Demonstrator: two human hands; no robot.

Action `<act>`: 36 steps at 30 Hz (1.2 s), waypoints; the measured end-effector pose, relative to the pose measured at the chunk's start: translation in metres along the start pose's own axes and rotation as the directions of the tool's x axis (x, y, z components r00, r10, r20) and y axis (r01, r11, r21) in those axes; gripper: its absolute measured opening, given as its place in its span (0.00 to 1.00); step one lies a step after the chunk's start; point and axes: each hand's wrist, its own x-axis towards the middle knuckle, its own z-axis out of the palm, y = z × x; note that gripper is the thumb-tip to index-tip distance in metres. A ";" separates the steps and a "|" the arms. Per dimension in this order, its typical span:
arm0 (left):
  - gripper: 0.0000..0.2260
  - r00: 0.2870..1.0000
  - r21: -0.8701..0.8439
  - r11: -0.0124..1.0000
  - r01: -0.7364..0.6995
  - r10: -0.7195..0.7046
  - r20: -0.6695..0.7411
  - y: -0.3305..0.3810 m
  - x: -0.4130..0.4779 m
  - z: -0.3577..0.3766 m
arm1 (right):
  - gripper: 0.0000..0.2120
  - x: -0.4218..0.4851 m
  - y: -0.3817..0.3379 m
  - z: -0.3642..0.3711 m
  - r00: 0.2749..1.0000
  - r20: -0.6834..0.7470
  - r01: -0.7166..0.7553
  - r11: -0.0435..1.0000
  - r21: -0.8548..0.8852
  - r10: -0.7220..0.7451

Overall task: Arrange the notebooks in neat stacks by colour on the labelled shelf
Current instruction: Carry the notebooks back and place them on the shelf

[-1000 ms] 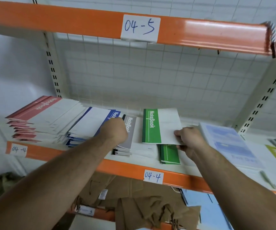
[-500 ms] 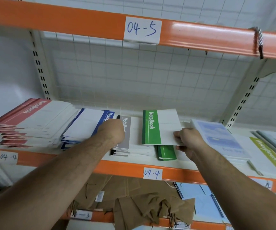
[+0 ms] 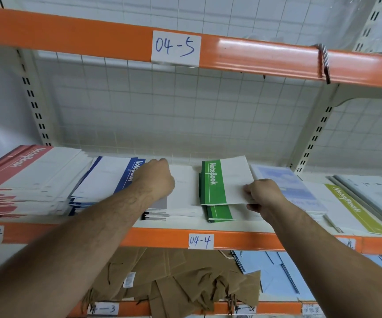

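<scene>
Across mid-frame, the shelf [image 3: 162,235] labelled 04-4 carries the red stack [image 3: 31,177], blue stack [image 3: 107,177], grey stack [image 3: 160,205] and green stack [image 3: 220,213], left to right. Both forearms reach up from the lower corners. The left hand [image 3: 158,177] rests curled on the grey stack, its grip unclear. The right hand [image 3: 263,193] pinches the white edge of a green notebook [image 3: 222,180] just above the green stack.

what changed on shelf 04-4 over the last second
The left hand slid right and deeper into the shelf, off the blue stack and onto the grey stack, hiding its title band; its grip is out of sight. Unchanged: the right hand pinches the top green notebook by its white edge above the green stack; the red stack lies as before.
</scene>
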 end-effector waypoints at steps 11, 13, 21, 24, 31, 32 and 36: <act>0.15 0.988 -0.016 0.988 -0.152 0.152 -0.039 0.029 0.002 0.005 | 0.10 0.010 0.009 0.000 0.980 -0.112 0.078 0.832 -0.549 -0.166; 0.15 0.988 -0.022 0.988 -0.151 0.151 -0.031 0.032 0.001 0.005 | 0.06 0.009 0.012 0.001 0.964 -0.070 0.135 0.697 -0.704 -0.256; 0.16 0.987 -0.026 0.987 -0.160 0.160 0.004 0.040 0.002 0.004 | 0.12 0.007 0.014 0.007 0.947 0.034 0.167 0.399 -0.902 -0.320; 0.15 0.986 -0.034 0.986 -0.162 0.163 0.017 0.042 0.003 0.007 | 0.13 0.007 0.011 0.008 0.948 0.080 0.172 0.281 -0.944 -0.309; 0.17 0.977 -0.014 0.977 -0.212 0.212 0.021 0.051 0.007 0.009 | 0.18 0.006 0.002 0.014 0.925 0.153 0.173 0.025 -0.985 -0.349; 0.18 0.975 -0.019 0.975 -0.220 0.221 0.023 0.051 0.007 0.009 | 0.17 0.006 0.003 0.015 0.919 0.165 0.191 0.038 -0.981 -0.358; 0.24 0.954 -0.050 0.955 -0.293 0.295 0.046 0.057 0.010 0.010 | 0.21 0.001 0.004 0.008 0.882 0.186 0.246 0.087 -0.965 -0.434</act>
